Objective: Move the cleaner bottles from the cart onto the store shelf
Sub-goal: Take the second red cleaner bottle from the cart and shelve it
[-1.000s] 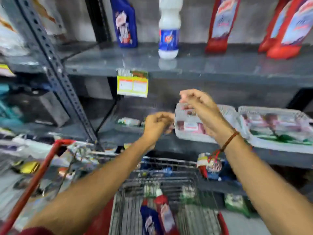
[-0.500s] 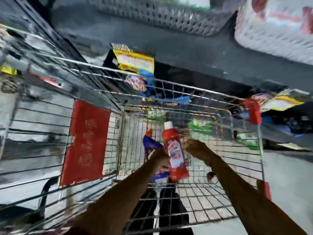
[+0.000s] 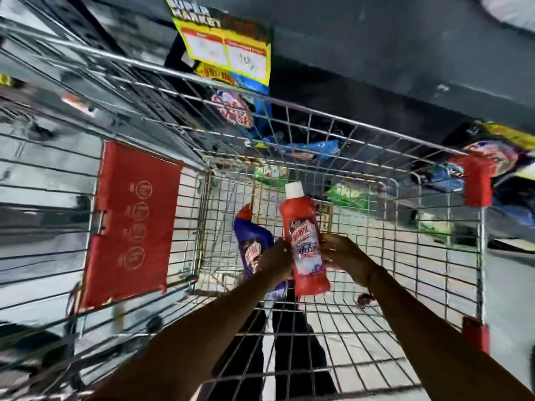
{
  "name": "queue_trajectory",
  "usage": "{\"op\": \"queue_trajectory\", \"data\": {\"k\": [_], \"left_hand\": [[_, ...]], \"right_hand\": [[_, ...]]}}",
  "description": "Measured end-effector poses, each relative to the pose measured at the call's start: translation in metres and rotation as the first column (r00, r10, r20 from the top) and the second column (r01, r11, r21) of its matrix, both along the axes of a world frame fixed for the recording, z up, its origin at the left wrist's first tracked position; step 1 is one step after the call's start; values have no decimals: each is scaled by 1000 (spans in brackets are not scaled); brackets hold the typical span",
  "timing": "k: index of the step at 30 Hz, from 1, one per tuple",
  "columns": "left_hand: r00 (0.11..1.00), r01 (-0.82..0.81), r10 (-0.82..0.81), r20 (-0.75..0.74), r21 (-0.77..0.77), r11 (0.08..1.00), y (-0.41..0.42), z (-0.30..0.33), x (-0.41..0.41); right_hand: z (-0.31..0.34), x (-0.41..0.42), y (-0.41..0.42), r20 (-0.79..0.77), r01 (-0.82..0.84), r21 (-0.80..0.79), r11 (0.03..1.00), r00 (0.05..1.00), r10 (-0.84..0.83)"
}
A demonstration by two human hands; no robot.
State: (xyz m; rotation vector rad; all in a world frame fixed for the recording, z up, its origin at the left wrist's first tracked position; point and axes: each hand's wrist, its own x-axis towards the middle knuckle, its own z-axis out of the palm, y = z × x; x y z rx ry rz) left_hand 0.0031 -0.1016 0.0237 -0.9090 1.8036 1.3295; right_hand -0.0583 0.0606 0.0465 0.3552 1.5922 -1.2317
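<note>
We have both hands down in the cart (image 3: pixel 341 120). Our right hand (image 3: pixel 346 260) and left hand (image 3: pixel 275 263) pinch the red bottle (image 3: pixel 305 241) from either side near the cart's middle, its white cap pointing toward the far edge. The blue bottle (image 3: pixel 252 244) lies beside it, toward the left wall. With only fingertips clamped on the label, the red bottle could slip as we lift, or catch the cart's far rim.

Bare forearms, no sleeves; dark trousers (image 3: pixel 292 351) below cart mesh.
</note>
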Motion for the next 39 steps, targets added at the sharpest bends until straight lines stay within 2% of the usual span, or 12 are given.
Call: {"op": "queue_trajectory", "data": {"k": [4,7,9,10,12,15,17,20,26,29,33,39], "left_hand": [[990,34,-48,-131,-108,994,-6,47,5],[952,53,-108,-286,-191,980,-18,90,7],[913,-43,-31,-407,-172,984,-24,129,3],[889,-127,71,-453,-94,988,-26,153,-1],[811,-219,223,-542,71,973,-37,203,-9],[688,-156,242,-684,187,970,-50,289,-19],[625,-136,267,-733,235,962,-56,336,-33],[450,-129,241,-860,204,970,-64,431,-43],[166,-55,181,-969,174,983,-74,573,-66],[104,14,210,-972,213,977,-72,639,-77],[6,93,163,-987,163,982,-65,722,-86],[-62,138,87,-994,78,987,-56,791,-94]], "right_hand": [[44,-6,-3,-96,34,-56,998,995,-39],[96,-7,-8,-164,41,-90,995,985,-55],[132,-10,-14,-233,35,-117,993,970,-61],[151,-12,-17,-272,40,-116,992,960,-71],[198,-17,-24,-377,48,-146,988,921,-100],[286,-19,-35,-537,-4,-250,968,833,-135],[337,-28,-43,-598,-10,-291,957,782,-174],[423,-36,-52,-707,-39,-355,934,665,-241],[569,-54,-60,-836,-106,-424,899,428,-344],[635,-55,-57,-861,-137,-453,881,323,-393],[713,-50,-48,-858,-168,-500,850,229,-460],[773,-42,-36,-840,-154,-541,827,132,-526]]}}
